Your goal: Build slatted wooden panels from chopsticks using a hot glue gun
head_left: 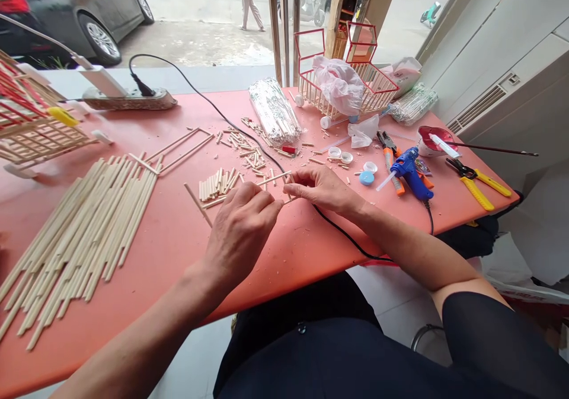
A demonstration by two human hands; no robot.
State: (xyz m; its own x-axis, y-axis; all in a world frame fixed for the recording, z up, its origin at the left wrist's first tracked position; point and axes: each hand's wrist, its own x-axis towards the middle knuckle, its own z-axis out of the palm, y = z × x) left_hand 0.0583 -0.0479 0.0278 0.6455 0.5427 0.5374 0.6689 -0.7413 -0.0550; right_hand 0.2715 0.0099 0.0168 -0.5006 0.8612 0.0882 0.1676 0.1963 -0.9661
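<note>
Both hands are at a small frame of thin wooden sticks (273, 178), held over the table's front part. My left hand (242, 224) is closed on its near side, with the fingertips hidden behind the knuckles. My right hand (326, 188) pinches the frame's right end between thumb and fingers. Left of my left hand, another stick (198, 204) slants out; whether it belongs to the frame I cannot tell. Just beyond the hands lie short cut stick pieces (217, 184). To the left are a pile of long sticks (89, 227) and an open rectangle of sticks (186, 144).
On the pink table (284, 268) a black cable (213, 111) runs behind my hands. At right lie a blue glue gun (411, 174), orange-handled pliers (389, 156) and yellow-handled cutters (473, 185). A stick basket (302, 85) and a foil-like pack (275, 111) stand at the back.
</note>
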